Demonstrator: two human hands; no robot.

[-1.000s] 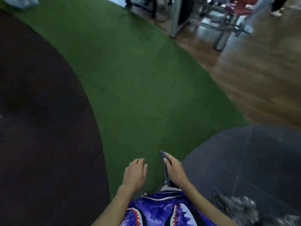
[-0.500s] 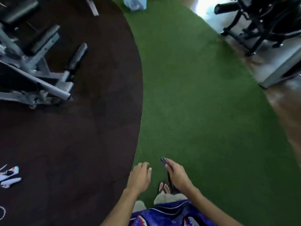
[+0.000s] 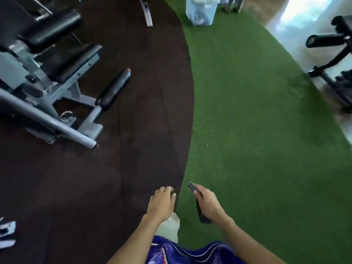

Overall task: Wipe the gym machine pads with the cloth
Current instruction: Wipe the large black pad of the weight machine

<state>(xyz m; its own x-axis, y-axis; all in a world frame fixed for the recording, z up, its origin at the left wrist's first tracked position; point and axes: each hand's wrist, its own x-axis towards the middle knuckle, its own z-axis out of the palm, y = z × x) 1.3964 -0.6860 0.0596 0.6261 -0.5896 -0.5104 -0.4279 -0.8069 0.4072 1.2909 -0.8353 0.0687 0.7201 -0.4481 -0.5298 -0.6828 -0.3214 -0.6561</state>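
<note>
**Cloth in right hand, machine pads off to the left**

Clamped in my right hand is the dark cloth, folded and hanging down below the fist; my left hand is loosely curled and holds nothing. Under me, dark rubber flooring meets green turf along a curved edge. On the rubber, well apart from both hands, stands the grey gym machine with its black pads and a black roller pad. Far ahead on the turf sits a pale bin.
</note>
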